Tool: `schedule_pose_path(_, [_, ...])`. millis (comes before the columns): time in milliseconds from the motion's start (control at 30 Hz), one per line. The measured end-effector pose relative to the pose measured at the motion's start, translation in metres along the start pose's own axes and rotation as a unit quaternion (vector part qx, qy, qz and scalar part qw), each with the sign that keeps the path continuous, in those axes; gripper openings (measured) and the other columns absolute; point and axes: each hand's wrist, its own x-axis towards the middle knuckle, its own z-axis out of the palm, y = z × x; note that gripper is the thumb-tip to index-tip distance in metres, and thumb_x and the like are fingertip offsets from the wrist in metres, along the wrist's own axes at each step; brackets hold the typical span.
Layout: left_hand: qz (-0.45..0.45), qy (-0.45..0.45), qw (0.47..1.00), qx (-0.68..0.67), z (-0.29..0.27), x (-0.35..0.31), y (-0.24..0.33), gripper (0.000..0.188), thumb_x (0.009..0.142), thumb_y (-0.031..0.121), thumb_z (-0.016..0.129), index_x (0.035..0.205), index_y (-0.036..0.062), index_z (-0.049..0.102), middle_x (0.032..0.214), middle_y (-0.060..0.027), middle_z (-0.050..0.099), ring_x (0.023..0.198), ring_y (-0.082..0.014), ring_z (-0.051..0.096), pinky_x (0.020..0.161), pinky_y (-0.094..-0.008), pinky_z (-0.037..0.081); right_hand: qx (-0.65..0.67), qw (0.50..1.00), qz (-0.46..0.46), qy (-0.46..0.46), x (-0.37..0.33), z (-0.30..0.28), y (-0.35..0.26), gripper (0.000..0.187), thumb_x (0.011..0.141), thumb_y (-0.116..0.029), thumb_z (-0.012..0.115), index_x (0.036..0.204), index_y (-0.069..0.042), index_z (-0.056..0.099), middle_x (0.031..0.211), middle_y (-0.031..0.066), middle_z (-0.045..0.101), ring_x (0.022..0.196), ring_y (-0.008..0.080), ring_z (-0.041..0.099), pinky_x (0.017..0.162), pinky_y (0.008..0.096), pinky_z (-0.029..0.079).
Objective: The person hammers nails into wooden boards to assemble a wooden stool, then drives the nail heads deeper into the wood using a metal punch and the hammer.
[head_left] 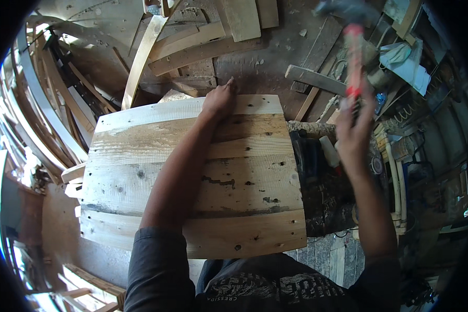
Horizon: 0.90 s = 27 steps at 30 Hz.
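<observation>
1. Bench (322, 208), dk., worn top, partly hidden.
2. Wd. panel (249, 177), multi-plank, flat; R edge at bench, supports mostly hidden.
3. On bench, just R of panel: dk. blue item (308, 151), kind unclear; whitish item (329, 151) beside.
4. Floor (291, 54), brn., w/ small debris.
5. On floor, beyond panel: curved brds. (208, 56); flat pale brds. (239, 21).

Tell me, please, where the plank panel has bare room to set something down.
On the panel, between its left edge and the left forearm, and between that forearm and the right edge. Crowded: loose planks beyond its far edge, dark clutter to its right.
</observation>
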Motion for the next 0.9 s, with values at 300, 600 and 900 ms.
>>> schedule_pose_path(300, [-0.006, 0.006, 1.000, -0.001, 0.002, 0.000, 0.003, 0.030, 0.096, 0.030, 0.041, 0.111, 0.0076, 0.052, 0.096, -0.0265, 0.065, 0.094, -0.0454, 0.062, 0.083, -0.0539, 0.047, -0.115, 0.964, 0.058, -0.233, 0.007, -0.008, -0.006, 0.047, 0.098, -0.016, 0.049, 0.143, -0.018, 0.037, 0.098, 0.0228, 0.064, 0.089, 0.0340, 0.067, 0.072, 0.0442, 0.050])
schedule_pose_path(600, [0.008, 0.051, 0.998, -0.029, 0.002, 0.007, 0.010, 0.024, 0.094, 0.025, 0.048, 0.104, 0.0052, 0.056, 0.097, -0.0225, 0.066, 0.092, -0.0446, 0.062, 0.081, -0.0534, 0.046, -0.088, 0.976, -0.121, -0.158, -0.034, 0.015, 0.093, 0.039, 0.092, -0.022, 0.061, 0.127, -0.011, 0.048, 0.075, 0.0042, 0.058, 0.051, 0.0184, 0.057, 0.049, 0.0353, 0.048])
schedule_pose_path(900, [0.057, 0.182, 0.966, -0.176, -0.022, -0.025, 0.049, 0.020, 0.084, 0.022, 0.069, 0.082, 0.0027, 0.070, 0.075, -0.0131, 0.069, 0.067, -0.0238, 0.068, 0.065, -0.0338, 0.052, 0.390, 0.748, 0.504, -0.185, -0.017, 0.061, 0.103, 0.023, 0.083, -0.021, 0.072, 0.092, -0.016, 0.051, 0.067, -0.0038, 0.045, 0.049, 0.0086, 0.047, 0.041, 0.0287, 0.038])
